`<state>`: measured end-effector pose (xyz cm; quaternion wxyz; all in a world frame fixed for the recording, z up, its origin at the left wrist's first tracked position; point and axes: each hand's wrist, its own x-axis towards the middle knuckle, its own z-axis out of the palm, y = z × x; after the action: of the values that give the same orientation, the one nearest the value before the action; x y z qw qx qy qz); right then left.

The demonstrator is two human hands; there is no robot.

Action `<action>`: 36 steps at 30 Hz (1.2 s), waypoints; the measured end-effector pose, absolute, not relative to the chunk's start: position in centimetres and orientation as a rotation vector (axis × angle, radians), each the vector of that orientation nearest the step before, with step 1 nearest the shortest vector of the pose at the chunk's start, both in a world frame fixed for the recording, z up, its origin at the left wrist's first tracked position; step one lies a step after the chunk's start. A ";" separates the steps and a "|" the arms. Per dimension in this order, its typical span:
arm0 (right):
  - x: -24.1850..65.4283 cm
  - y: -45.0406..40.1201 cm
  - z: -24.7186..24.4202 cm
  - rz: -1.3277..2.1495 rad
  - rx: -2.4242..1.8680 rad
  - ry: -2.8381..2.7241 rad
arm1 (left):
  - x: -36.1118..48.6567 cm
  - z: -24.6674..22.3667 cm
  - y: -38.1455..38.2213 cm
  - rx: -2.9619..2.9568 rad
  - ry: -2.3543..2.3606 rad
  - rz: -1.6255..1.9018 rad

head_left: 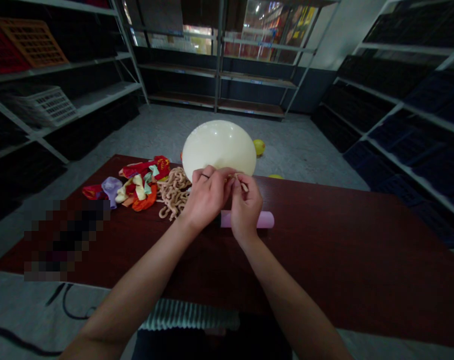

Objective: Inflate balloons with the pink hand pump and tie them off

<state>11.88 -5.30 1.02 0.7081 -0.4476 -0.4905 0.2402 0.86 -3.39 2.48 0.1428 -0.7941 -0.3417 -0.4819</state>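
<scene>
A large inflated cream balloon [219,145] stands just beyond my two hands, above the far edge of the table. My left hand [210,192] is closed, its fingers pinching at the balloon's neck. Right beside it, my right hand [247,202] is also closed, with thumb and fingers pressed on the same neck; a short pale end shows at its fingertips. The exact grip is partly hidden by the fingers. Under my hands a pink cylinder [266,220], perhaps a balloon pump, lies on the table. A heap of beige curly strands [172,195] lies left of my left hand.
Uninflated coloured balloons [138,187] lie in a pile on the left of the dark red table [343,250]. Yellow balloons [259,147] are on the floor behind it. Metal shelves [257,77] with crates line the walls. A blurred patch covers the table's left part.
</scene>
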 end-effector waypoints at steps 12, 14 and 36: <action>12.5 -5.1 -0.5 0.285 -1.142 -1.363 | 1.4 2.5 -3.8 -2.276 -1.225 -1.278; 12.7 -4.8 -0.7 0.205 -1.122 -1.408 | 1.3 2.4 -3.5 -2.273 -1.239 -1.255; 13.0 -5.1 0.5 0.322 -1.105 -1.396 | -1.5 3.7 -2.5 -2.784 -1.211 -1.889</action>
<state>13.01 -5.12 0.54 0.6178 -0.4803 -0.6067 0.1401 -1.50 -2.53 3.66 -0.2154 -0.7603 -0.3308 -0.5159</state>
